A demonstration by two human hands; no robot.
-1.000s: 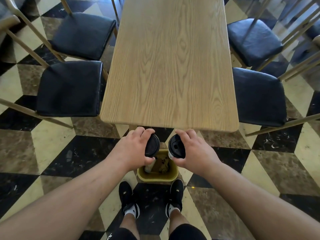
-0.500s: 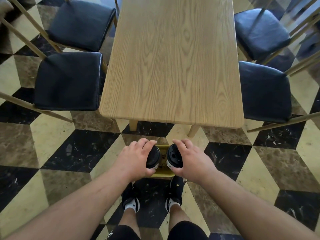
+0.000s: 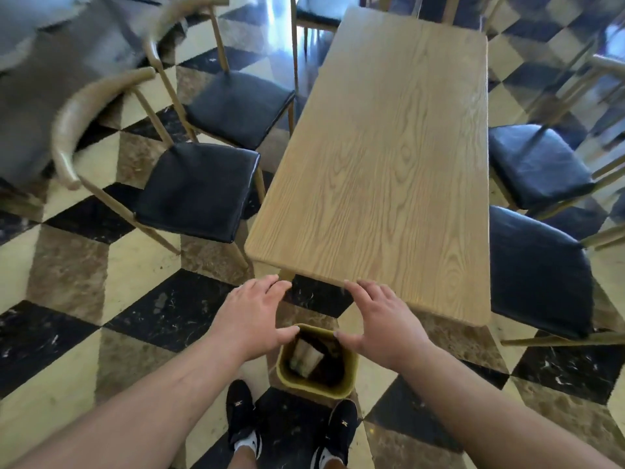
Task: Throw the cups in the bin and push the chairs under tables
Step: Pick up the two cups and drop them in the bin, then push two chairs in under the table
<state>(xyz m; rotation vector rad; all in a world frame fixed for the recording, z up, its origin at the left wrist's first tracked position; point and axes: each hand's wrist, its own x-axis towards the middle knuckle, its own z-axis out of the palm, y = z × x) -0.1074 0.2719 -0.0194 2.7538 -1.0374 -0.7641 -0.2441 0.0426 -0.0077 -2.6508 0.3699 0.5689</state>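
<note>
A small yellow bin [image 3: 348,384] stands on the floor just in front of my feet, near the short end of the wooden table [image 3: 389,170]. A pale cup [image 3: 306,359] lies inside the bin among dark contents. My left hand [image 3: 252,316] hovers above the bin's left rim, fingers spread, holding nothing. My right hand [image 3: 382,316] hovers above the right rim, also spread and holding nothing. Two black-cushioned chairs, a near left chair [image 3: 196,191] and a far left chair [image 3: 236,106], stand pulled out from the table. A near right chair [image 3: 537,272] and a far right chair [image 3: 534,164] stand beside the other long edge.
The floor is a checker of black, cream and brown tiles. A grey surface [image 3: 40,79] fills the upper left. More chair frames [image 3: 314,15] show beyond the table's far end. My shoes [image 3: 241,411] stand right behind the bin.
Both hands held black-lidded cups over the bin; now the cups have left my hands and both hands are spread open. The view has swung left, and the picture is blurred.
</note>
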